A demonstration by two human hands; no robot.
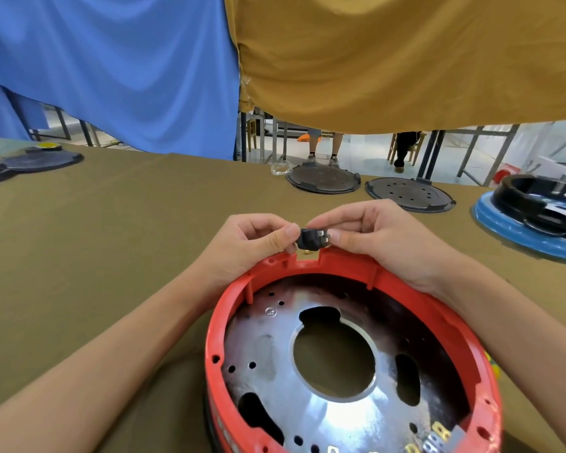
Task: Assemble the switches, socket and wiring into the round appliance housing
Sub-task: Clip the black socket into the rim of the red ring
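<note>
Both hands meet over the far rim of the red housing (350, 351), which sits upside-down on the brown-covered table (111, 243), close to the person. Between them is a small black socket (311, 239) w/ metal tabs on its right end. The left hand (252, 243) pinches the socket's left end — thumb and forefinger closed on it, other fingers curled in. The right hand (373, 233) pinches the tab end the same way, thumb under, forefinger on top, rest of the fingers folded. The socket hangs just above a rectangular notch (307, 258) cut in the rim; whether it touches the rim, can't tell. The right wrist rests against the housing's outer edge. Inside the housing lies a shiny metal plate (275, 354) w/ a big round centre hole, several slots and small holes. At the near-right inside edge a few brass and silver terminals (435, 436) show, partly cut off by the frame. Farther back on the table: two dark round lids (322, 179) side by side, and to the right a black housing (543, 204) sitting on a blue ring (504, 223). At far left, another dark lid (40, 161) w/ something yellow behind it. Blue cloth (111, 70) and tan cloth (406, 60) hang across the top — beneath them, legs of people and chairs, blurred.
</note>
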